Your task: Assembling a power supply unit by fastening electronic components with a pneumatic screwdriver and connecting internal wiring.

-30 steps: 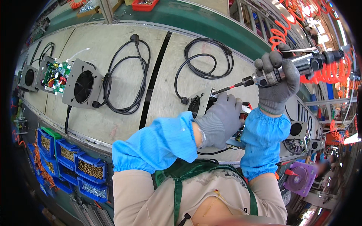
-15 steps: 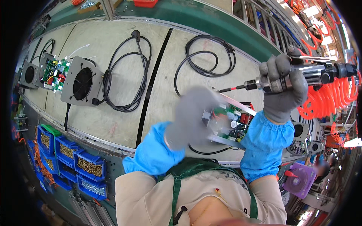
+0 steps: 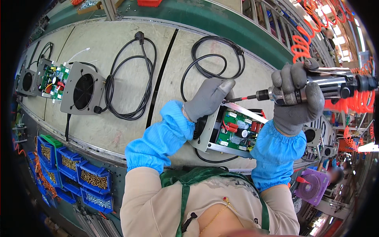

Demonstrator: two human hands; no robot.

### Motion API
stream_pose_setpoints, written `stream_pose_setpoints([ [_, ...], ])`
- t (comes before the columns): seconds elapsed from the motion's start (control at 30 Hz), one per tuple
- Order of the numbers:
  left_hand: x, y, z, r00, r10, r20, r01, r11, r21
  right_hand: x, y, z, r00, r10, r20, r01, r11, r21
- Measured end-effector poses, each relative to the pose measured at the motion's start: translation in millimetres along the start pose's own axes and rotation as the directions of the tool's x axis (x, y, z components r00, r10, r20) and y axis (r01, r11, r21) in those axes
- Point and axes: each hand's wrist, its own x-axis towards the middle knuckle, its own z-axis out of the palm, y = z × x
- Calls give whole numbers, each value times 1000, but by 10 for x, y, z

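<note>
Silver pneumatic screwdriver (image 3: pixel 329 87) clamped in the gloved right hand (image 3: pixel 295 94), fingers wrapped round its barrel; bit (image 3: pixel 244 97) aimed at the upper edge of the open metal chassis (image 3: pixel 231 150), on the bench (image 3: pixel 177 67) before the torso. Gloved left hand (image 3: pixel 209 98) bent over the fan (image 3: pixel 200 128) end, fingertips just beside the bit tip; impossible to tell whether pinching anything. To drive cleanly, probably best to line up bit and fastener, press straight along the axis, brace the chassis, and keep left fingertips clear of the shank. Avoid slipping onto the green circuit board (image 3: pixel 224 137) inside, crowded with red, white and dark components. At lower left, blue bins (image 3: pixel 96 190): brass-coloured screws (image 3: pixel 94 179) in several, silvery fasteners (image 3: pixel 97 201) in the lowest. At the top, red tray (image 3: pixel 149 2), contents cut off.
</note>
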Motion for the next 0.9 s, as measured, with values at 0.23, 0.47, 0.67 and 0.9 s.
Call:
stream_pose_setpoints([
  [0.23,63,15,-16,998,-27,48,27,1000,-8,32,24,197,999,-21,-34,15,984,-177],
  [0.47,98,-19,11,996,-70,63,70,998,10,15,31,281,998,34,44,-21,965,-262],
  [0.67,91,-42,69,998,47,47,-46,999,-19,7,124,398,998,26,60,2,908,-418],
  [0.9,81,-65,92,1000,-7,5,7,1000,-28,-20,66,429,999,44,-29,-52,921,-386],
])
